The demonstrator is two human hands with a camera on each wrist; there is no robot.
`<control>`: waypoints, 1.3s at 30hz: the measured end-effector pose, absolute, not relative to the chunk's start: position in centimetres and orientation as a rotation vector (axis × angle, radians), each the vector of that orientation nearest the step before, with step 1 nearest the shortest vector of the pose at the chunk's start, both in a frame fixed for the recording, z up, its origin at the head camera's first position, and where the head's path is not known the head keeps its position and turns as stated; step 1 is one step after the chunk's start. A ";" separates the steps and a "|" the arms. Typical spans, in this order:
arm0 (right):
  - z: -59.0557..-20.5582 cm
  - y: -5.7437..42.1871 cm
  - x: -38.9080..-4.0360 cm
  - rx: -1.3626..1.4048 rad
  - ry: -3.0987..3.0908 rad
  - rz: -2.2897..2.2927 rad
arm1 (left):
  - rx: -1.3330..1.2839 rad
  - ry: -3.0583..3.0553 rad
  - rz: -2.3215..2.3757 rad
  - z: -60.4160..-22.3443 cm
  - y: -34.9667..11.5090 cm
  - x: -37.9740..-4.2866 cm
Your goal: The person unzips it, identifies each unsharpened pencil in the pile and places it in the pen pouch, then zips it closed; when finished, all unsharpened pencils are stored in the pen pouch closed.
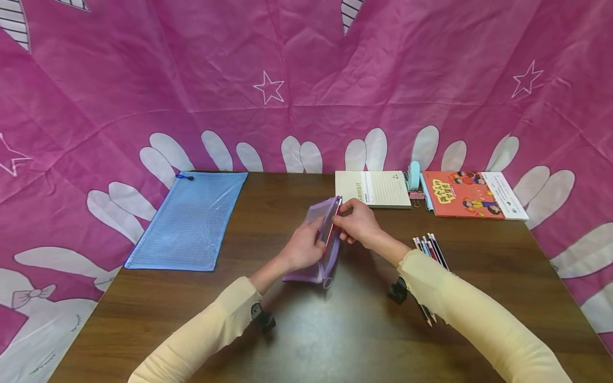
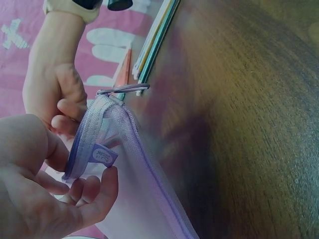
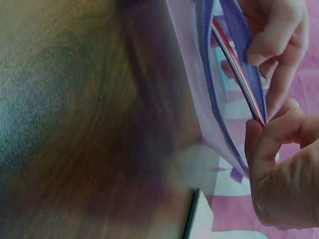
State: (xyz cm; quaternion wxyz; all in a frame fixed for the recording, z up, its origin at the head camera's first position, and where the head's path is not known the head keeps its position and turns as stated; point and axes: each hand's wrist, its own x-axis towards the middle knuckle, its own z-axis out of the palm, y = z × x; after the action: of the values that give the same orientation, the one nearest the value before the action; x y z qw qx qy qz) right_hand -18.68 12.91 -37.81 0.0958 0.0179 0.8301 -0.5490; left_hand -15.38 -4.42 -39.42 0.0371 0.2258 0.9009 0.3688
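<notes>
A purple mesh zipper pouch (image 1: pixel 301 275) is held over the middle of the table with its zip undone. My left hand (image 1: pixel 305 246) grips one side of its mouth, fingers and thumb about the zipper edge near a small purple tag (image 2: pixel 103 155). A red pencil (image 3: pixel 239 74) with silvery stripes slants inside the opening, between the two zipper edges. At the pencil's far end, my right hand (image 1: pixel 359 221) pinches it between thumb and fingers, right at the pouch's end. The ring pull (image 1: pixel 328 283) hangs at the near end of the zip.
Several pencils (image 1: pixel 431 247) lie beneath the right forearm. A blue mesh zip bag (image 1: pixel 191 223) lies flat at left. Along the back are a notebook (image 1: pixel 373 189), a light blue stapler (image 1: pixel 413 175) and an orange book (image 1: pixel 471 194). A pink curtain (image 1: pixel 306 64) hangs behind the table.
</notes>
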 end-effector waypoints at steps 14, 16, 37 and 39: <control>-36.6 13.4 -18.2 -0.028 2.423 -1.611 | 0.701 2.770 1.237 -39.5 -5.2 -15.3; -35.9 14.2 -18.0 -0.046 2.450 -1.595 | 0.679 2.795 1.271 -39.3 -5.4 -15.3; -35.3 25.3 -15.8 -0.166 2.671 -1.180 | 0.573 2.932 1.210 -38.3 -6.9 -16.6; -35.5 26.1 -15.7 -0.186 2.668 -1.141 | 0.585 2.934 1.190 -38.3 -6.9 -16.6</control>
State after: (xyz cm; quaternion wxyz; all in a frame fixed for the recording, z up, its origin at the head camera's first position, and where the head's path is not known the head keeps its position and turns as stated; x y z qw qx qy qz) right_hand -15.68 26.07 -35.52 0.1168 -0.0634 0.9113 -0.3897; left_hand -16.56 -6.89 -38.29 -0.0389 0.1816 0.9105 0.3694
